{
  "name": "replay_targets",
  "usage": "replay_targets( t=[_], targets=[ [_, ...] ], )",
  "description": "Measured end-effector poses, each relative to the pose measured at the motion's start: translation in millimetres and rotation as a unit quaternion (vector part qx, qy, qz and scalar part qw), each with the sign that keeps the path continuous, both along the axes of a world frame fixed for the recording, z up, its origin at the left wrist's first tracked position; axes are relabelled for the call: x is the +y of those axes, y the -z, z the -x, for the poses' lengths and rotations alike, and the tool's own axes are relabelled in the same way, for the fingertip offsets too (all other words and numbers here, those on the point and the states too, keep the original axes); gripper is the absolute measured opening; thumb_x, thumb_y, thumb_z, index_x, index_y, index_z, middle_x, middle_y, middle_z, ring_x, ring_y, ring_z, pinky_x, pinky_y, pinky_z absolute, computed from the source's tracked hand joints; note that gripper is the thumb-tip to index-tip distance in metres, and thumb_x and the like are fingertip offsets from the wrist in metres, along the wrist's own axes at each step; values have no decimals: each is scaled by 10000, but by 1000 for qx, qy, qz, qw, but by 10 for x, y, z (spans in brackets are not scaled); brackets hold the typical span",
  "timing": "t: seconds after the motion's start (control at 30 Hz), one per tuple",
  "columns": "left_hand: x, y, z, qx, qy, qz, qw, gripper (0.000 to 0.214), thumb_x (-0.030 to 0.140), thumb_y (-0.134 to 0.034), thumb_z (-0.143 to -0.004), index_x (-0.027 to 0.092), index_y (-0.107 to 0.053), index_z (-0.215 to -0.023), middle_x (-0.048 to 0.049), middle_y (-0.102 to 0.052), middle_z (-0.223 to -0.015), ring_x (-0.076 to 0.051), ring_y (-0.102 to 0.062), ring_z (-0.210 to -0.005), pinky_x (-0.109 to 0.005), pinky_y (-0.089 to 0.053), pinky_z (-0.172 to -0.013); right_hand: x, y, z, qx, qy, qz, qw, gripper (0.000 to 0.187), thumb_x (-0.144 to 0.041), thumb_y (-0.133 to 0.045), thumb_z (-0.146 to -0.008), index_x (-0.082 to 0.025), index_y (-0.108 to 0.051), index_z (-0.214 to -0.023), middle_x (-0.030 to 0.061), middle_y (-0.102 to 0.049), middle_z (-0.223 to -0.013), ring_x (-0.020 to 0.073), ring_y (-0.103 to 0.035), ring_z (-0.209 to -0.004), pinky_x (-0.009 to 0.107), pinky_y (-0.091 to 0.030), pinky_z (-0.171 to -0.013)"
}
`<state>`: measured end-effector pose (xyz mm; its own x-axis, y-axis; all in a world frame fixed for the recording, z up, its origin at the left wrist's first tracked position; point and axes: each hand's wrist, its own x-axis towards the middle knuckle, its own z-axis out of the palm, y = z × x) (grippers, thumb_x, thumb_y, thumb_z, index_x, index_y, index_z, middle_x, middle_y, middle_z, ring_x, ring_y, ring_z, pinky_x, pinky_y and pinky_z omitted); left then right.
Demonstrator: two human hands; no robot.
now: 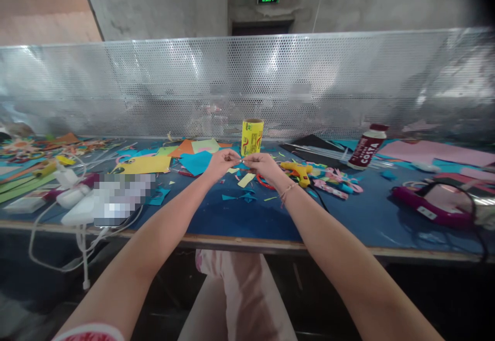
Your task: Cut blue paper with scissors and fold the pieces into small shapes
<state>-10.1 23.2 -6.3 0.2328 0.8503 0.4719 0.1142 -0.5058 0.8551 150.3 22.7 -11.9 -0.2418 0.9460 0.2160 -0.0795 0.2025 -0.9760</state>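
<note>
Taking my hands as the centre of the dial, my trousers (247,294) lay at six o'clock, below the edge of the blue tabletop (251,225). A white cable (84,258) hung over that edge at eight. Just on the near side of my hands lay blue scraps (247,197), perhaps left there because it was out of the way of my wrists.

My left hand (223,160) and right hand (265,165) met above the table, thumbs and fingers pinched together on a small piece (243,161), too tiny to name. I judged that something so slight called for fingertips from both sides, not a full grip.

The yellow glue gun (299,172) lay at three o'clock, just beside my right wrist, probably for a short reach. Yellow paper (143,165) lay at nine. Beyond, the yellow roll (252,139) stood upright at twelve, likely on its end so it couldn't wander. A dark-red bottle (367,148) stood between two and three, well apart from my fingers. Farthest rose the perforated screen (247,68).
</note>
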Motion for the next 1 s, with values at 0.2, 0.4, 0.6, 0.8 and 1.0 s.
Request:
replay_targets(
  t=[0.2, 0.4, 0.6, 0.8, 1.0],
  targets=[
    [-2, -8, 11, -5, -5, 9, 1000, 151, 246, -666, -617, 140, -571, -668, -1, -551, -595, -84, -514, -564, -212, -444, -543, 28, 16, -25, 4, 16, 8, 1000, 202, -235, -762, -514, -158, -672, -678, 7, -636, -639, 103, -589, -587, 268, -533, -639],
    [88, 14, 95, -62, -32, 28, 997, 178, 249, -677, -609, 135, -562, -684, -4, -557, -618, -89, -530, -578, -240, -478, -565, 13, -14, -76, 24, 61, 11, 998, 196, -195, -769, -525, -157, -662, -685, 20, -658, -652, 127, -630, -631, 263, -527, -670],
    [102, 17, 128, -88, -36, 30, 995, 182, 245, -676, -605, 134, -563, -693, -8, -569, -641, -96, -545, -615, -251, -496, -590, 8, 4, -51, 12, 66, 6, 998, 194, -311, -722, -619, -161, -663, -728, 48, -676, -699, 147, -647, -694, 259, -528, -680],
    [71, 56, 73, -66, -14, 25, 997, 209, 280, -689, -612, 138, -567, -706, -9, -564, -636, -104, -550, -618, -267, -506, -599, 29, 48, 27, 6, 63, 3, 998, 227, -320, -748, -571, -157, -642, -689, 18, -648, -650, 124, -627, -614, 243, -523, -632],
    [62, 82, 56, -84, -5, 50, 995, 206, 269, -688, -617, 137, -573, -727, -21, -583, -683, -110, -565, -641, -281, -523, -614, 57, 72, 18, 12, 76, -16, 997, 235, -290, -759, -530, -160, -621, -668, -7, -625, -618, 102, -599, -555, 238, -509, -599]
  ],
)
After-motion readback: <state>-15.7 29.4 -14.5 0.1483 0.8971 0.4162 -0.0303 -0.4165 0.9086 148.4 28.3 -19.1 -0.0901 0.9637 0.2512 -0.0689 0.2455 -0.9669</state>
